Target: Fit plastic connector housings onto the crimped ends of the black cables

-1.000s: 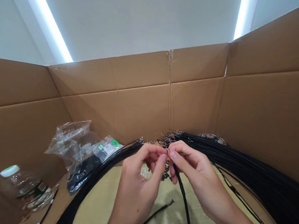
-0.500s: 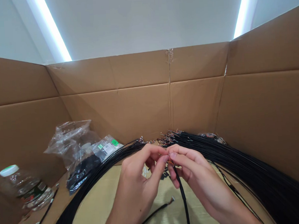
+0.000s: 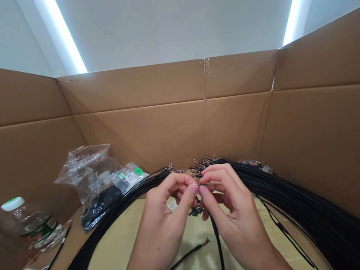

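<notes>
The left hand point(image 3: 167, 218) has its thumb and forefinger closed together at the tips on the thin wire ends point(image 3: 198, 182) of a black cable point(image 3: 219, 243). The right hand point(image 3: 239, 213) is loosely curled, its thumb tip at the same spot and its forefinger slightly apart from the thumb; whether it grips the wires I cannot tell. The cable runs from beneath the right hand down between the two wrists, toward the wearer.

Between the forearms, a thinner cable point(image 3: 185, 258) lies on the worktop point(image 3: 122, 237), ending in a small connector point(image 3: 208, 239). Small black pieces point(image 3: 196, 211) lie just below the fingertips, and white pieces point(image 3: 172, 203) show behind the left hand.

A cable bundle point(image 3: 112, 218) curves past the left hand's outer side; a thicker bundle point(image 3: 282, 191) sweeps beyond the right hand. Farther left of the left hand are a clear plastic bag point(image 3: 86, 168), a labelled bag point(image 3: 130, 178) and a bottle point(image 3: 35, 227). Cardboard walls point(image 3: 167, 136) rise beyond both hands.
</notes>
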The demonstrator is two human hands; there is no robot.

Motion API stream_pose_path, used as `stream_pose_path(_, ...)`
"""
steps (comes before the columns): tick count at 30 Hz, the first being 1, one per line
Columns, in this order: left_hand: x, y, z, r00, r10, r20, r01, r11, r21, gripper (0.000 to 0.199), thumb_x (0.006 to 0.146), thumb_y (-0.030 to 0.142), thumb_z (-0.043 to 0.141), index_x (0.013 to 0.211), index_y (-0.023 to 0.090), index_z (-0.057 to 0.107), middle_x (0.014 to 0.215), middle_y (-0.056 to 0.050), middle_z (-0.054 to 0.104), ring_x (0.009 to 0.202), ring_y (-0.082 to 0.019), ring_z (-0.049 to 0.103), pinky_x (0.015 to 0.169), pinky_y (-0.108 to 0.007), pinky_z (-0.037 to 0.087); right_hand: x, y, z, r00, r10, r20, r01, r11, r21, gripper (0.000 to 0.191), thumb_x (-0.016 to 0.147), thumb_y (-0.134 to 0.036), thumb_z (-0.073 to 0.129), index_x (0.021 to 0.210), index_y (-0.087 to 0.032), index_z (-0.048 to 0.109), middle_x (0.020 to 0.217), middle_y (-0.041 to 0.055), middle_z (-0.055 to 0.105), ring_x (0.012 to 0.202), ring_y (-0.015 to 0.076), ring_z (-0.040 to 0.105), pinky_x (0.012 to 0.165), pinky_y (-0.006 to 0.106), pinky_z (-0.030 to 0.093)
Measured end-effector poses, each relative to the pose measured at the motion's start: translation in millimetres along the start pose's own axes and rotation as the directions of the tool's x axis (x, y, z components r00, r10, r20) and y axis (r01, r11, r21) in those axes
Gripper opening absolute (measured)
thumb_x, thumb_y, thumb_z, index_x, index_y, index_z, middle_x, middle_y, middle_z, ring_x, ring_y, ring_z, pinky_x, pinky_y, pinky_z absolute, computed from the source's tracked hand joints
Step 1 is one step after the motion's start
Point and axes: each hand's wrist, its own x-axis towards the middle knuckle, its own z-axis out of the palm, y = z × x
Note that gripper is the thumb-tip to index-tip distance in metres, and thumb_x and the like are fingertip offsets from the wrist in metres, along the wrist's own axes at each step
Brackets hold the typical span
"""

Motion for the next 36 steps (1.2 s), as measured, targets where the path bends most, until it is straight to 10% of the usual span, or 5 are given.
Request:
stream_pose_path(8, 1.5, -2.1, -2.6, 0.996, 0.093, 0.008, -0.093, 0.995, 0.028, 0.011, 0.105, 0.023, 0.072, 0.096, 0.024, 0.078, 0.088, 0.004, 0.079, 0.077, -0.011, 0.074, 0.072, -0.016, 0.06, 1.0, -4.9, -5.8, 0.98, 0.173, 0.1, -0.184, 0.977, 0.109, 0.023, 0.114, -0.038, 0.06, 0.101, -0.023, 0.074, 0.125, 0.0066, 0.058, 0.1, 0.0174, 0.068, 0.083, 0.031, 0.06)
stream_pose_path(16, 1.2, -6.2, -7.4, 0.934, 0.333, 0.126, -0.353, 0.913, 0.206, 0.019, 0.104, 0.007, 0.072, 0.107, 0.024, 0.079, 0.087, 0.008, 0.079, 0.075, -0.007, 0.072, 0.08, -0.015, 0.055, 14.5, 3.1, -18.2, 0.726, 0.424, 0.541, -0.685, 0.377, 0.623, 0.015, 0.087, -0.03, 0.084, 0.087, -0.015, 0.084, 0.095, 0.0071, 0.064, 0.087, 0.0184, 0.06, 0.076, 0.029, 0.055)
stream_pose_path(21, 0.5, -13.8, -6.9, 0.927, 0.318, 0.201, -0.366, 0.887, 0.283, 0.017, 0.108, 0.008, 0.068, 0.104, 0.023, 0.076, 0.082, 0.007, 0.074, 0.071, -0.009, 0.068, 0.073, -0.019, 0.051, 15.0, 13.2, -17.8, 0.626, 0.541, 0.561, -0.757, 0.249, 0.604, 0.02, 0.075, -0.032, 0.088, 0.082, -0.015, 0.082, 0.096, 0.0075, 0.066, 0.085, 0.0182, 0.057, 0.077, 0.03, 0.053)
stream_pose_path(29, -1.7, -14.4, -6.3, 0.958, 0.265, 0.111, -0.288, 0.887, 0.361, 0.012, 0.111, 0.018, 0.062, 0.105, 0.024, 0.071, 0.091, 0.005, 0.075, 0.076, -0.012, 0.067, 0.071, -0.024, 0.049, 9.4, 5.9, -12.1, 0.979, 0.191, 0.07, -0.199, 0.973, 0.119, 0.016, 0.099, -0.034, 0.077, 0.089, -0.022, 0.076, 0.122, 0.0054, 0.058, 0.099, 0.0174, 0.067, 0.087, 0.032, 0.058)
stream_pose_path(36, 0.4, -5.6, -3.1, 0.99, 0.126, 0.069, -0.138, 0.967, 0.215, 0.018, 0.11, 0.024, 0.063, 0.096, 0.022, 0.073, 0.085, 0.003, 0.075, 0.073, -0.012, 0.066, 0.068, -0.021, 0.053, 6.6, 9.1, -6.0, 0.894, -0.447, 0.027, 0.416, 0.806, -0.421, 0.019, 0.101, -0.004, 0.067, 0.107, -0.021, 0.068, 0.116, 0.0078, 0.064, 0.103, 0.0191, 0.071, 0.09, 0.034, 0.061)
